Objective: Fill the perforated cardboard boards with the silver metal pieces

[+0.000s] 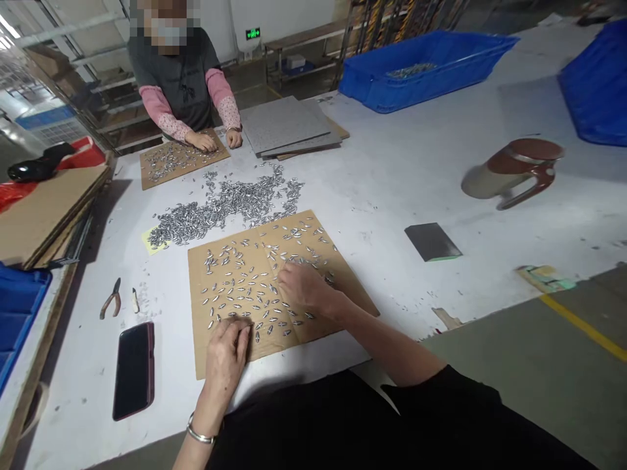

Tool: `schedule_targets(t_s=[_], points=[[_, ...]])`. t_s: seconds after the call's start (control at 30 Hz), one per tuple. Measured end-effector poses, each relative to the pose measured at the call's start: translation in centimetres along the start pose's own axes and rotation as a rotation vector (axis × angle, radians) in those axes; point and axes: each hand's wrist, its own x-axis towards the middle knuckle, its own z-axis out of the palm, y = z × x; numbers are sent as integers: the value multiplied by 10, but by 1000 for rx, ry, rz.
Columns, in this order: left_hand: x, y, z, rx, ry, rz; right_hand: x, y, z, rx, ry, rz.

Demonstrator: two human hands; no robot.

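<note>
Small silvery metal pieces [237, 306] lie spread over a brown cardboard sheet [313, 331] in front of me. My left hand [228, 346], with a bracelet on its wrist, rests at the sheet's near left edge, its fingers curled down at the pieces; what they hold, if anything, is hidden. Over the right half of the sheet is my right hand [306, 286], fingertips pinched together among the pieces. Anything between those fingertips is too small to make out. Beyond the sheet lies a large heap of the same pieces [235, 202].
Across the table a person [183, 85] works at another cardboard sheet [151, 181]. A phone [134, 371] and pliers [112, 300] lie left. Grey boards [289, 124] and a blue bin [416, 85] stand behind; a jug [514, 166] and dark block [432, 241] are right.
</note>
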Motion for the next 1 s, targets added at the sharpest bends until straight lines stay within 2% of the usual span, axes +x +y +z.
schedule_targets(t_s=[0.17,0.3,0.5,0.63,0.73,0.83,0.9,1.0], points=[[1,-5,2,-3,-30,-9,-26,-14,-5,143,-115,223],[19,-3,7,18,-88,23,-34,-12,-2,175,-54,307],[72,17,24,107,-301,33,-31,6,-5,82,-1,320],[98,30,46,285,-444,-11,-20,10,4,10,7,167],[105,35,59,407,-496,-29,-9,11,11,-25,6,87],[107,39,64,478,-525,-53,-4,13,8,-44,-1,70],[109,41,63,503,-543,-79,-9,14,3,-28,9,95],[111,46,60,493,-571,-60,-28,14,-5,59,37,213]])
